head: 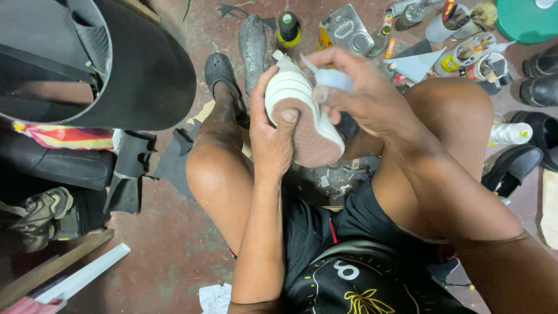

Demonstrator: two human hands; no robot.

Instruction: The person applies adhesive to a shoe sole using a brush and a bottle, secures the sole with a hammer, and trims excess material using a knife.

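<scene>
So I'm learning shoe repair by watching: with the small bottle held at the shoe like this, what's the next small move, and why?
Probably a gentle squeeze while drawing the tip along the sole's edge. The left hand grips the white shoe sole-up, thumb on the brown sole, and the right hand holds the small white bottle with its nozzle pointing at the shoe's side. Whether anything has come out cannot be told.

Ribbed white rubber shoe [302, 110]; matt sole

We see soft, even light and few shadows; edges bend outward, and the moving right hand [354, 93] looks maybe blurry.
</scene>
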